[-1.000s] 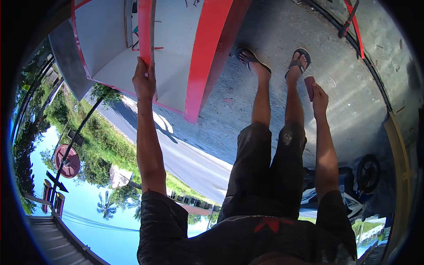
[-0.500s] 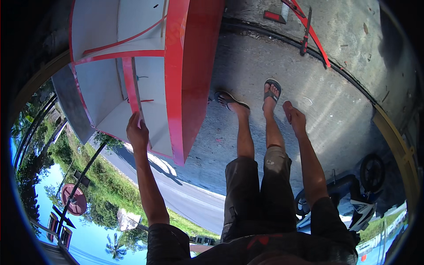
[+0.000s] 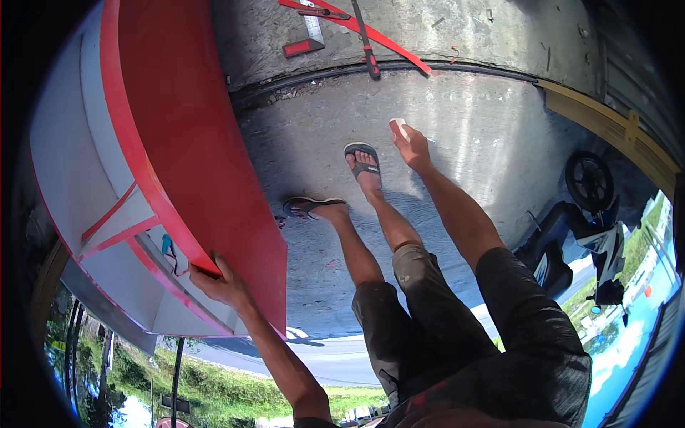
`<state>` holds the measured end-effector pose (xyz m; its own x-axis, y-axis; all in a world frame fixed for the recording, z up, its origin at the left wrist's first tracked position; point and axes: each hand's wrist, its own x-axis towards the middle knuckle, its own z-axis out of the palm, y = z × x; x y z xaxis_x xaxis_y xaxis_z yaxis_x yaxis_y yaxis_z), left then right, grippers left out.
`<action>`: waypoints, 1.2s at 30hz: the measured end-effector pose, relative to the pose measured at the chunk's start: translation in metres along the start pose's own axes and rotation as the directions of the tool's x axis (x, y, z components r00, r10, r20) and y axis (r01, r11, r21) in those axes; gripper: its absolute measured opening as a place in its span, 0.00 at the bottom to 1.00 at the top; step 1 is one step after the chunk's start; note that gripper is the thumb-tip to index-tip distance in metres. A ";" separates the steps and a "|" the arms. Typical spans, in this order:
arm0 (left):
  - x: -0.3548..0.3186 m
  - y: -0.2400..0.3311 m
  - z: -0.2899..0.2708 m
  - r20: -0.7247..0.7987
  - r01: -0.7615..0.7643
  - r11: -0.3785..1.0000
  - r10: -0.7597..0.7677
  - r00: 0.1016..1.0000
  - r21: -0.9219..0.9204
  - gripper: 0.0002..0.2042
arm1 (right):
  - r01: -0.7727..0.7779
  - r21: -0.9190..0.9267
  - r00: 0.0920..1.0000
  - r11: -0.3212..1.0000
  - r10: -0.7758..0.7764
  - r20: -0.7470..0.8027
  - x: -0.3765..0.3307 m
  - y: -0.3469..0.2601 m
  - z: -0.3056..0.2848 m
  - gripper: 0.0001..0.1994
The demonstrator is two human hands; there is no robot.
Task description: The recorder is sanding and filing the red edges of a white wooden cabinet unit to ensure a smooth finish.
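A large cabinet [image 3: 207,150], with a glossy red side, red edges and pale inner compartments, stands at my left. My left hand [image 3: 225,287] is on the red front edge near its lower end, fingers wrapped over it and the thumb along the side. My right hand [image 3: 412,148] is held out over the concrete floor, away from the cabinet. Pinched in it is a small folded piece [image 3: 399,129], reddish on one face and whitish on the other, which looks like sandpaper. Inside a compartment hangs a small teal item [image 3: 167,245], too small to name.
On the floor ahead lie a try square [image 3: 303,47] with a red stock, a file [image 3: 370,60] with a red-and-black handle, and a long red strip [image 3: 385,46]. My sandalled feet [image 3: 365,165] stand beside the cabinet. A motorbike [image 3: 589,214] is parked at the right, near a yellowish rail [image 3: 606,118].
My left hand has left the inner red divider and now grips the outer front edge. The view has swung right, so the cabinet sits farther left. My right hand still holds the folded piece.
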<state>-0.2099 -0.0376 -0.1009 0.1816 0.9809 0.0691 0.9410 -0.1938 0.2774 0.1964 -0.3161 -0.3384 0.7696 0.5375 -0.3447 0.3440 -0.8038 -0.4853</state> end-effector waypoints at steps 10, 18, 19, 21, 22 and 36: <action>0.005 -0.017 -0.014 0.160 0.134 0.987 -0.119 0.980 -0.090 0.31 | 0.045 0.096 0.989 0.994 -0.031 -0.144 0.152 -0.059 0.057 0.25; 0.004 -0.034 -0.033 0.138 0.118 0.993 -0.117 0.983 0.000 0.33 | -0.311 -0.193 0.946 0.930 0.322 0.026 0.226 -0.045 0.043 0.21; 0.006 -0.034 -0.035 0.144 0.068 0.997 -0.074 0.987 0.043 0.32 | -0.275 -0.195 0.953 0.941 0.294 0.078 0.213 -0.045 0.047 0.19; 0.006 -0.023 -0.030 0.155 0.113 0.994 -0.113 0.981 0.007 0.32 | -0.135 -0.101 0.974 0.986 0.151 0.168 0.198 -0.027 0.049 0.17; 0.003 -0.014 -0.021 0.196 0.169 0.985 -0.157 0.968 -0.045 0.31 | -0.045 -0.098 0.982 0.994 0.062 0.176 0.202 -0.003 0.042 0.18; 0.003 -0.011 -0.017 0.198 0.204 0.972 -0.179 0.964 -0.116 0.30 | -0.202 -0.027 0.926 0.979 0.199 0.321 0.227 -0.018 0.058 0.18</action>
<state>-0.2244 -0.0332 -0.0871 0.0637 0.9829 -0.1729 0.9186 0.0100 0.3950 0.3340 -0.1645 -0.4541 0.6081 0.4192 -0.6741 0.1962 -0.9022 -0.3840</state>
